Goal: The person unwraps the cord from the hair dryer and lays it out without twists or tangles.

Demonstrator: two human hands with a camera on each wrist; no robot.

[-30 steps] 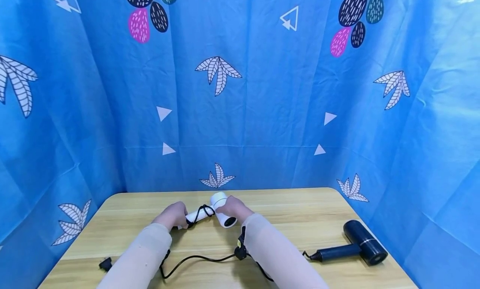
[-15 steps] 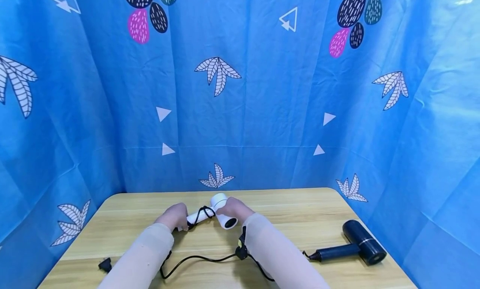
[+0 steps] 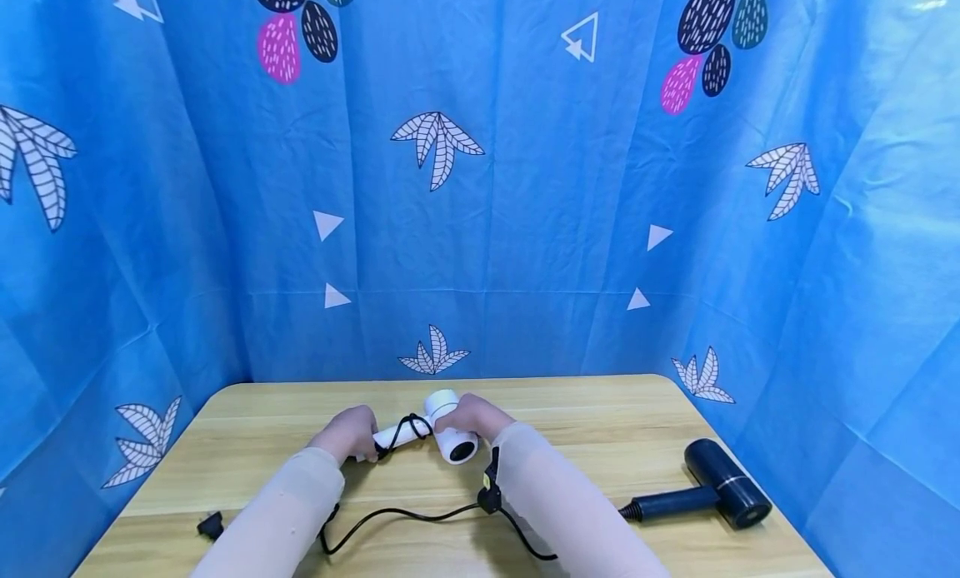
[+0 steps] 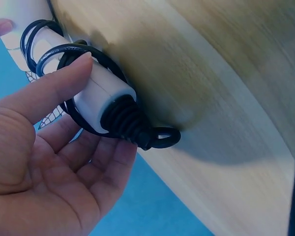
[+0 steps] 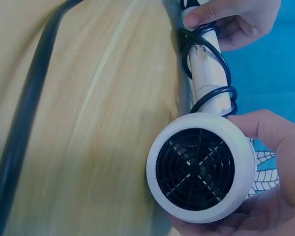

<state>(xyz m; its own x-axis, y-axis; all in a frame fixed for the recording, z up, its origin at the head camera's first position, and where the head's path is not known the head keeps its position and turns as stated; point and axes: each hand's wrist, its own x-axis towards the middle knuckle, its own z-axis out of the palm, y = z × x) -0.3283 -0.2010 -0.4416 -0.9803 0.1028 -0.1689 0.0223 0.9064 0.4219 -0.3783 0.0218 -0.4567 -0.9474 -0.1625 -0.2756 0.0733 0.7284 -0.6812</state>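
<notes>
A white hair dryer [image 3: 456,441] is held between both hands near the far side of the wooden table. Black cord [image 4: 81,48] is looped around its handle [image 5: 210,73]. My left hand [image 3: 351,432] grips the handle's lower end, with the thumb on one side and curled fingers on the other, by the black cord sleeve [image 4: 125,120]. My right hand [image 3: 474,416] holds the dryer's head, thumb near the handle joint. In the right wrist view the round black grille [image 5: 195,168] faces the camera. Fingers behind the head are partly hidden.
A dark blue hair dryer [image 3: 720,486] lies at the table's right. A black plug [image 3: 212,525] rests at the left. Black cable [image 3: 412,513] runs across the near table [image 3: 420,553] between the forearms. A blue patterned curtain [image 3: 525,228] surrounds the table's back and sides.
The white dryer's head has turned slightly, so its round end faces the head camera more. My right hand has shifted a little right. The left hand stays nearly in place.
</notes>
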